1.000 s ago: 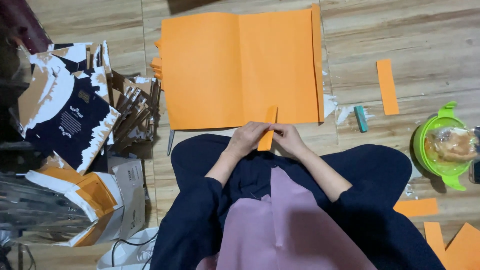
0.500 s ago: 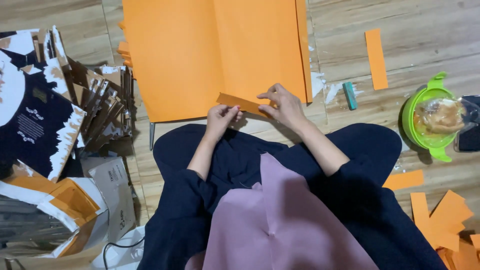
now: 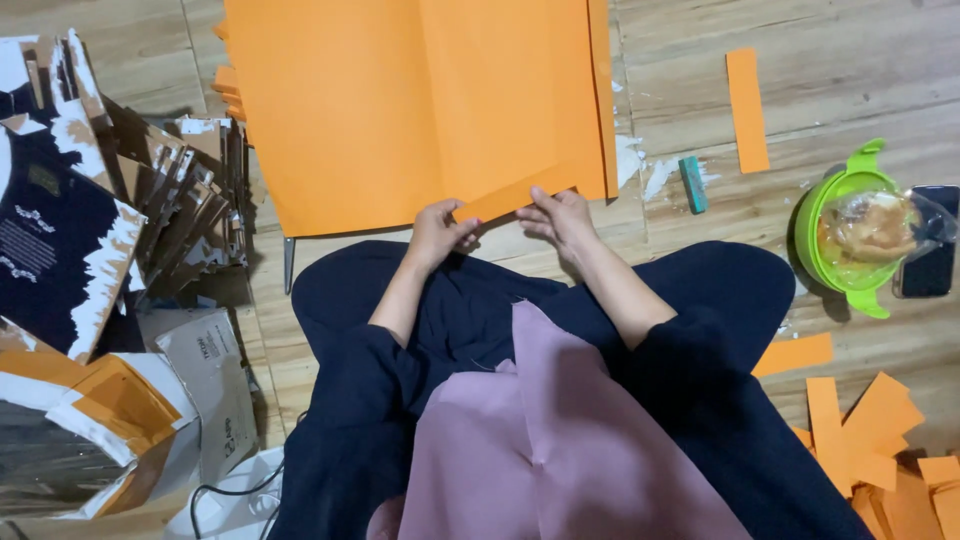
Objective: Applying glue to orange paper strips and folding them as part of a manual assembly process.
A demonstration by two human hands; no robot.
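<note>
I sit cross-legged on a wooden floor. Both hands hold one narrow orange paper strip (image 3: 515, 196) above my lap. My left hand (image 3: 437, 232) pinches its lower left end, and my right hand (image 3: 556, 217) pinches its right part. The strip lies slanted, rising to the right, just over the near edge of a large orange paper sheet (image 3: 410, 100) spread on the floor in front of me.
A green bowl (image 3: 830, 250) with a plastic-wrapped item stands at the right, a dark phone (image 3: 930, 262) beside it. A small teal object (image 3: 692, 183) and a loose orange strip (image 3: 748, 110) lie on the floor. Orange offcuts (image 3: 860, 425) pile at lower right. Cardboard pieces (image 3: 170, 210) crowd the left.
The strip went from upright between my hands to slanted and longer in view. My hands spread apart along it and rose toward the sheet's edge.
</note>
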